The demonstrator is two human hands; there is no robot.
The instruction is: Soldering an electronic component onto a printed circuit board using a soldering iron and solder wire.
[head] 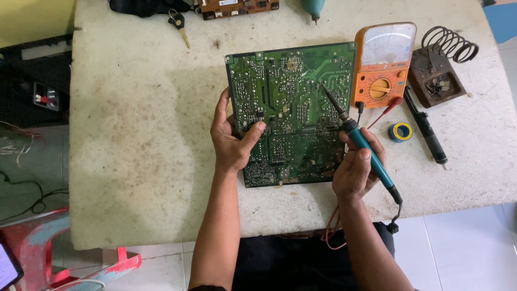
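The circuit board (293, 113) shows a glossy green lacquered face with fine pale metallic solder points. The soldering iron (362, 141) has a smooth teal plastic handle and a dark, dull metal shaft. The multimeter (383, 64) has a matt orange casing, probably rubber or plastic, and a clear glossy window over a pale dial. The iron stand (437, 75) combines a dark coiled metal wire with a rusty, rough brown base. The table (134, 134) surface is pale, matt, rough and stained.
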